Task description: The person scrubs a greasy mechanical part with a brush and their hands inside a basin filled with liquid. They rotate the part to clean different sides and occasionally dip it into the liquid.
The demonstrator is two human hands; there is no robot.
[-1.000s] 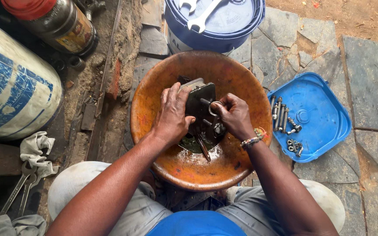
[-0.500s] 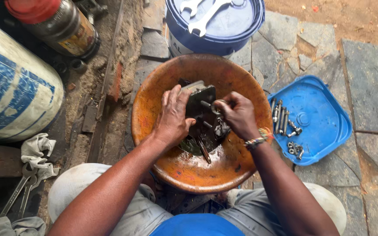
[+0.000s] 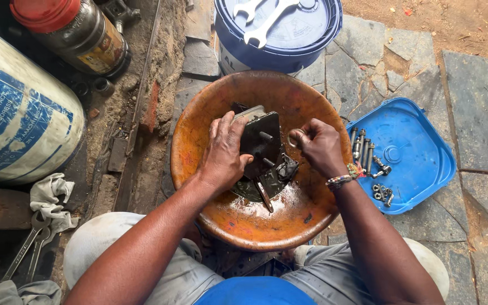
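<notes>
A wide orange basin point(image 3: 199, 141) sits between my knees with dark oily liquid at its bottom. In it my left hand point(image 3: 224, 149) grips a dark greasy metal part point(image 3: 262, 141), a flat plate with short studs sticking out. My right hand point(image 3: 318, 146) is closed beside that part and pinches a small round metal ring point(image 3: 297, 137) between thumb and fingers. A bead bracelet is on my right wrist. More dark pieces point(image 3: 275, 178) lie under the plate in the liquid.
A blue lid point(image 3: 419, 164) on the right holds several bolts point(image 3: 362, 149) and nuts point(image 3: 380, 193). A blue bucket point(image 3: 280, 34) with two spanners on top stands behind the basin. A large drum point(image 3: 18, 113), a red-capped jar point(image 3: 74, 34), rags and spanners point(image 3: 24, 248) lie left.
My right hand has drawn slightly away from the plate to the right with the small ring. My left hand keeps its hold on the plate.
</notes>
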